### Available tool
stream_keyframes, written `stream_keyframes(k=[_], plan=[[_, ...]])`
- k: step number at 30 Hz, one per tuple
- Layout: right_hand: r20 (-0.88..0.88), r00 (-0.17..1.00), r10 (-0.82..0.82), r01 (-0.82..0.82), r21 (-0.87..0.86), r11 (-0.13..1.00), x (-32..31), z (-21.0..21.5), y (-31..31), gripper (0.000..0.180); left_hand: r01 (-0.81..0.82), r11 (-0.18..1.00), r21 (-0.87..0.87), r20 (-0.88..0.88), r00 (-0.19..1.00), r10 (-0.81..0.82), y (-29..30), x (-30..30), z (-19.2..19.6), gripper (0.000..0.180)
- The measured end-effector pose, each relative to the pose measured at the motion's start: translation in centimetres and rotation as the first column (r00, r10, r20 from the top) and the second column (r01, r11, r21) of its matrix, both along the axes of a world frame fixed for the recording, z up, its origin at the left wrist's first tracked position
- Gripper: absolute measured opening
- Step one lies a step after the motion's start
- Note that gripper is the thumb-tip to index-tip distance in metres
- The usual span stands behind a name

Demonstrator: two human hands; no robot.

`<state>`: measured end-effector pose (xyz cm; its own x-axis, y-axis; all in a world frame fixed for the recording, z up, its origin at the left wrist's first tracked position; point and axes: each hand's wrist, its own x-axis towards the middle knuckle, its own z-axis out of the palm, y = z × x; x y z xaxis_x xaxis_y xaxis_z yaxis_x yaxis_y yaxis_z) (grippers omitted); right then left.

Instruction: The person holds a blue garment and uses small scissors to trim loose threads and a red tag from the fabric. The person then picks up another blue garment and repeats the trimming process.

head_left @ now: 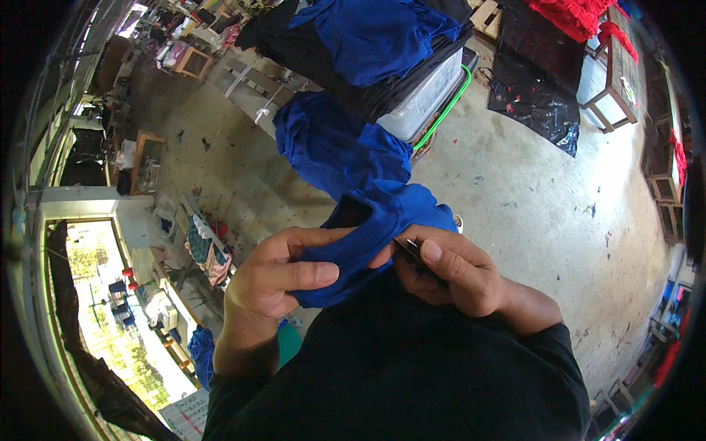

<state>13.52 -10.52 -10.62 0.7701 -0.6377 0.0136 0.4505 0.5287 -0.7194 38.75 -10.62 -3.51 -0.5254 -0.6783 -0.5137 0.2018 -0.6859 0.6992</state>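
Observation:
A blue cloth garment [379, 220] is stretched in front of my chest, its seam and an opening with a dark inside facing up. My left hand [276, 272] is closed on its left edge, thumb and fingers pinching the fabric. Against the right part of the cloth, my right hand [463, 272] is closed around small dark thread snips [410, 245]. Their thin metal blades poke out between thumb and forefinger, close to the seam. Most of the snips' body is hidden in the palm.
Ahead, a see-through plastic bin [419, 110] with a green rim stands beneath dark cloth and a blue fabric pile [379, 40]. More blue fabric [331, 140] hangs before it. Right of that lie a black plastic sheet [537, 99] and red cloth [566, 16], near a wooden-framed table [609, 106].

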Motion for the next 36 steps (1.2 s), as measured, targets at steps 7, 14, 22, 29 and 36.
stream_keyframes(k=[7,14,22,29,36], plan=[[-0.019,1.0,0.019,-0.019,-0.009,1.0,0.0,0.0,0.0,0.049,-0.014,1.0,-0.02,-0.025,1.0,0.013,0.3,0.3,-0.2,0.055],[-0.006,0.999,0.041,-0.041,0.013,0.999,0.1,0.2,0.2,0.047,0.002,1.0,0.007,0.012,1.0,-0.002,1.0,1.2,-0.6,0.053],[-0.137,0.989,0.055,-0.046,0.069,0.997,0.5,1.0,0.1,0.044,0.02,0.998,-0.061,0.144,0.989,-0.011,1.6,1.0,0.3,0.049],[-0.107,0.988,0.11,-0.093,0.156,0.983,-0.3,1.2,0.1,0.05,0.166,0.965,-0.203,0.369,0.926,-0.081,1.4,0.8,0.7,0.045],[-0.1,0.989,0.111,-0.094,0.16,0.983,-0.7,1.6,-0.2,0.055,0.289,0.922,-0.256,0.429,0.889,-0.16,0.2,0.3,1.6,0.043]])
